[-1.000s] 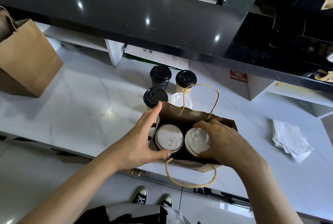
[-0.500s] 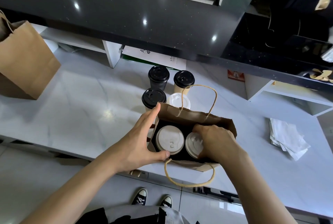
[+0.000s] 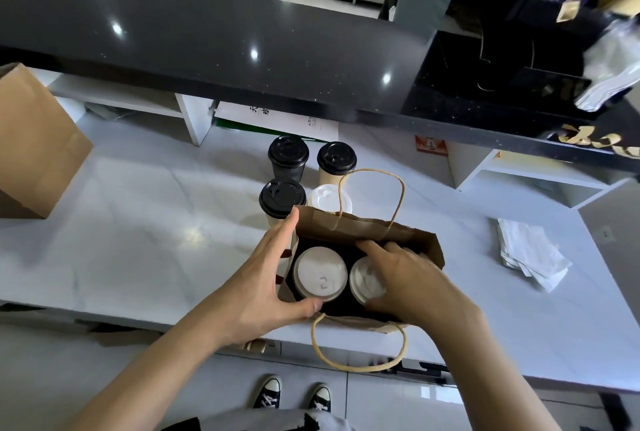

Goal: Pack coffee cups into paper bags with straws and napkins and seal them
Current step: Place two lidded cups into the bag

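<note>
A brown paper bag [image 3: 367, 226] with twine handles stands open on the white counter [image 3: 138, 243] near its front edge. Two white-lidded cups sit side by side in a black holder inside it. The left cup [image 3: 320, 273] is fully visible. My right hand [image 3: 410, 280] reaches into the bag and curls over the right cup [image 3: 363, 281], fingers on its far side and thumb on its near side. My left hand [image 3: 263, 288] braces the bag's left end, with straight fingers along the wall and the thumb at the near rim.
Behind the bag stand three black-lidded cups [image 3: 288, 153] and one white-lidded cup [image 3: 325, 197]. A stack of white napkins [image 3: 530, 254] lies at the right. Another brown paper bag [image 3: 34, 153] stands at the far left. A black upper counter [image 3: 207, 42] overhangs the back.
My right hand has slid further over the right cup's lid and sunk deeper into the bag. My left hand has stayed on the bag's left end.
</note>
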`<state>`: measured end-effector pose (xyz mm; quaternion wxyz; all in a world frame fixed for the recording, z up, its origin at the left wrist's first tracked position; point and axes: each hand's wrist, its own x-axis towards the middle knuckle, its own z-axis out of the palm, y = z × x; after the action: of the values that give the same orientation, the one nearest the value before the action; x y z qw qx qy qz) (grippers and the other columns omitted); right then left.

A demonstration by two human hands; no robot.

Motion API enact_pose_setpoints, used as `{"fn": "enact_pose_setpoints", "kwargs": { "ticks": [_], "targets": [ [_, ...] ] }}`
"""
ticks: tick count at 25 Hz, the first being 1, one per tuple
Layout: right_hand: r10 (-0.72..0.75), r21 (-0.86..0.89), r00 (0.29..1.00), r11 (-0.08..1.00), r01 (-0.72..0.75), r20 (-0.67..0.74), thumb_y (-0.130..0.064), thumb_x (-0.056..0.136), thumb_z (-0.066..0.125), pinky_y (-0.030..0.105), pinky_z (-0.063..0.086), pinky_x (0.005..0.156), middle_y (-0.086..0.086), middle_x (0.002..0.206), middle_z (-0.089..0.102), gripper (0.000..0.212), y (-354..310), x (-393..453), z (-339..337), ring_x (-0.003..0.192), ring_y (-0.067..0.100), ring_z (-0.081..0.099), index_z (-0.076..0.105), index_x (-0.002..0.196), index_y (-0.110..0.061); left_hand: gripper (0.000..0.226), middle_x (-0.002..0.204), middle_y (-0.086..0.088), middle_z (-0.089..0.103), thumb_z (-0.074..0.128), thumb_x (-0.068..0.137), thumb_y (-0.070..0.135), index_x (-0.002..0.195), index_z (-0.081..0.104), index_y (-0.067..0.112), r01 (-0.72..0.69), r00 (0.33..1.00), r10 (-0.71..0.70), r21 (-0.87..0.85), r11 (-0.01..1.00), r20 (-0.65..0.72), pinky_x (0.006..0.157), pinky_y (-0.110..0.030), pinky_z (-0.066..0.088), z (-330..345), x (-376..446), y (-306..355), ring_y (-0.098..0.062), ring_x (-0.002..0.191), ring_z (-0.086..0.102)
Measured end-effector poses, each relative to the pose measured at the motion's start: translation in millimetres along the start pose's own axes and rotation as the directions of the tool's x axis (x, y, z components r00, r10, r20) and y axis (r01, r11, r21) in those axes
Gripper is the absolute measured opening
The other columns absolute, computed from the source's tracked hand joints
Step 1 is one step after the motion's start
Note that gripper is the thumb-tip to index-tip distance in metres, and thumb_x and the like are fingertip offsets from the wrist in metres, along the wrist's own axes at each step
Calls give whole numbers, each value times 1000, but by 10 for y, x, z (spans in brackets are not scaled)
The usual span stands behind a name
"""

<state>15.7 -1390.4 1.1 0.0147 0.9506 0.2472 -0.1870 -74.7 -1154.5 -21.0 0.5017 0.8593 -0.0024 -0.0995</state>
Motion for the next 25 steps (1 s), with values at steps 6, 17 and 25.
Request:
{"fn": "enact_pose_setpoints", "kwargs": {
  "ticks": [6, 17, 25],
  "targets": [
    [144, 235, 853, 972, -26, -501, -20, 89, 73, 37, 35, 104, -6, 128, 67, 27, 88, -356, -40, 122, 26, 56, 74, 115, -26, 124, 154, 49, 5, 87, 76, 47, 154, -8, 62, -22, 999, 22, -14, 1000, 25, 122, -35, 33, 15, 77, -3, 13, 146, 21],
    [724, 790, 641, 538, -295, -254, -36, 94, 60, 9, 47, 72, -31, 104, 65, 23, 291, -888, 325, 95, -9, 64, 60, 113, -49, 125, 160, 42, 5, 86, 73, 54, 154, -9, 62, -152, 968, 156, -33, 988, 195, 116, -21, 27, 231, 413, 79, 24, 141, 16],
    [769, 807, 613, 471, -355, -180, -23, 97, 49, 15, 44, 69, -32, 95, 63, 43, 586, -939, 345, 86, -13, 60, 50, 119, -60, 123, 141, 60, 7, 86, 74, 52, 154, -8, 61, -172, 945, 182, -60, 983, 271, 110, -19, 32, 411, 625, 204, 16, 141, 25]
  ]
}}
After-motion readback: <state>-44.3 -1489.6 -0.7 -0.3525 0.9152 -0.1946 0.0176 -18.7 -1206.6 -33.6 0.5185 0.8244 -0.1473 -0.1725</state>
